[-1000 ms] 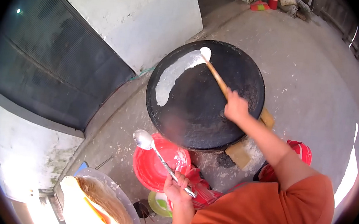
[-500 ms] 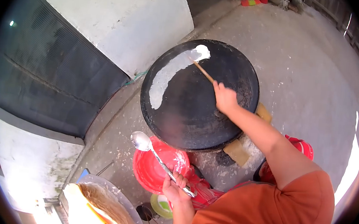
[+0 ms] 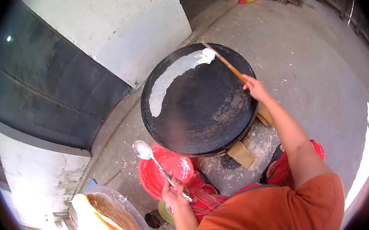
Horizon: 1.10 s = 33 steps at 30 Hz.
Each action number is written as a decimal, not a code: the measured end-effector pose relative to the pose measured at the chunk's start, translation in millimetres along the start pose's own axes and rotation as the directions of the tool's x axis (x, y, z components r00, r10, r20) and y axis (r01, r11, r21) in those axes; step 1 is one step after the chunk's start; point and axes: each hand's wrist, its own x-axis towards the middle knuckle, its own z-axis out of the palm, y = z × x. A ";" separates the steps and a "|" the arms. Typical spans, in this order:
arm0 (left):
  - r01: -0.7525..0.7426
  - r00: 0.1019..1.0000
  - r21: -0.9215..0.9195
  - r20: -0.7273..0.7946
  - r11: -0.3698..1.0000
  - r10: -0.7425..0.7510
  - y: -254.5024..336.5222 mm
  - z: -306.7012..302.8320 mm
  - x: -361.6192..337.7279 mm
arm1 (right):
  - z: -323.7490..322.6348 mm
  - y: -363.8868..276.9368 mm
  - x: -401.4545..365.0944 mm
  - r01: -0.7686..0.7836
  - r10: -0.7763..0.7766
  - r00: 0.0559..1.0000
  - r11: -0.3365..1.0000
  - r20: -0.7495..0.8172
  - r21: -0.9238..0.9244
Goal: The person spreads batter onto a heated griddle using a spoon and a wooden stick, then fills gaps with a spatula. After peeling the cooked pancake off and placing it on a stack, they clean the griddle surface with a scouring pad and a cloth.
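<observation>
My right hand is closed around a wooden stick, whose far end reaches over the top rim of a big round black griddle. A thin curved band of white batter lies along the griddle's left and upper side. At its upper end, close to the stick, sits a thicker white lump. In my left hand is a long-handled metal spoon, its bowl up and to the left. Below the spoon stands a red basin, smeared white inside.
At the lower left, a stack of thin flatbreads rests on a round tray. A green bowl and a dark cup stand nearby. Tan blocks lie by the griddle's base. A white wall rises beyond its left side.
My right hand has moved right and slightly up in view, carrying the stick from the batter band to beyond the white lump. My left hand still holds the spoon above the basin.
</observation>
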 end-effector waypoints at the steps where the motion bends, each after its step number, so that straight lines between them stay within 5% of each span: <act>1: -0.005 1.000 -0.013 -0.007 1.000 0.005 0.2 0.8 -0.7 | -1.4 9.7 20.6 -0.054 0.052 0.998 0.998 -0.037 -0.039; 2: -0.011 1.000 -0.027 -0.015 1.000 0.010 0.6 1.3 -1.1 | -3.0 14.3 35.0 -0.107 0.102 0.992 0.991 -0.075 -0.076; 3: -0.015 1.000 -0.026 -0.012 1.000 0.015 1.7 0.2 -0.7 | -11.2 -13.9 35.2 -0.340 0.340 0.941 0.940 0.000 0.017; 4: -0.021 1.000 -0.033 -0.015 0.999 0.021 3.0 -2.1 0.0 | -9.9 -25.6 33.3 -0.338 0.338 0.941 0.941 0.002 0.019; 7: -0.048 0.998 -0.029 -0.029 0.998 0.047 3.8 -1.7 -0.6 | -7.8 -39.9 29.1 -0.449 0.372 0.866 0.872 0.335 0.194; 11: -0.051 0.996 -0.022 -0.072 0.998 0.049 5.5 -2.4 -0.4 | 1.1 -29.5 37.0 -0.398 0.400 0.916 0.890 0.040 0.221; 16: -0.033 0.997 -0.027 -0.071 0.999 0.031 6.3 -3.5 -0.8 | 14.0 -47.5 20.7 -0.309 0.298 0.923 0.951 0.242 0.009; 18: -0.020 0.999 -0.031 -0.048 0.999 0.018 9.1 -4.0 0.2 | 2.4 -27.5 11.4 0.073 -0.084 0.996 0.918 -0.013 -0.391; 19: -0.020 0.999 -0.026 -0.050 0.999 0.018 9.8 -4.9 0.1 | -2.0 -23.1 7.6 -0.175 0.143 0.981 0.943 -0.131 -0.282; 22: -0.037 0.997 0.005 -0.068 0.999 0.037 8.1 -7.9 -3.2 | -2.7 13.2 6.5 -0.242 0.209 0.959 0.956 -0.191 -0.168; 23: -0.057 0.996 0.035 -0.071 0.998 0.059 7.8 -7.0 -3.3 | 13.0 16.3 7.1 -0.249 0.254 0.962 0.967 -0.097 0.057; 26: -0.030 1.000 0.010 -0.005 1.000 0.030 9.8 -12.1 0.2 | 43.7 -42.8 -9.4 -0.102 0.114 0.992 0.979 0.057 -0.176; 30: -0.026 0.999 -0.004 -0.034 1.000 0.026 10.7 -8.0 -3.0 | 38.2 -75.7 -4.7 -0.222 0.222 0.975 0.964 -0.021 -0.143; 33: -0.023 0.999 0.022 -0.028 0.999 0.024 11.3 -13.0 -4.1 | 70.3 -48.0 6.4 -0.112 0.124 0.988 0.985 0.089 -0.130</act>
